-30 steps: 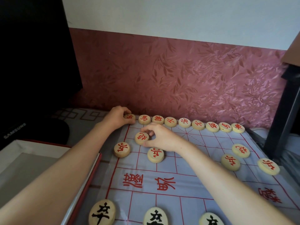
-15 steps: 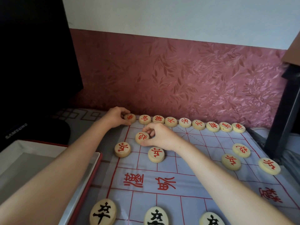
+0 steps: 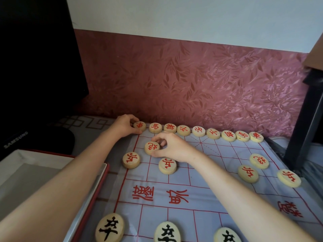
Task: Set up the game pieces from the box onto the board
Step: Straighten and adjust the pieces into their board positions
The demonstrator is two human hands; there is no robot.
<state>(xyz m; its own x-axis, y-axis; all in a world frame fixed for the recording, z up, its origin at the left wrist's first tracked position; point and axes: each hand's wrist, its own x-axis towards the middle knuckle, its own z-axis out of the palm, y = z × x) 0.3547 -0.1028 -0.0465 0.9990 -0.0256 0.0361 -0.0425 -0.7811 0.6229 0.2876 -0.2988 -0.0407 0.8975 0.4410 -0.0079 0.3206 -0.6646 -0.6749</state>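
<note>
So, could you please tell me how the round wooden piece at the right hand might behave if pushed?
The pale round wooden piece with red lettering lies flat and looks thick and rigid, so it probably slides, not rolls. The thin blue-grey sheet board looks limp; pushing might wrinkle it.

Leaf-patterned pink wallpaper (image 3: 192, 81) (white wall (image 3: 174, 16) above) runs between a dark screen (image 3: 35, 58) and black furniture (image 3: 305, 119).
</note>
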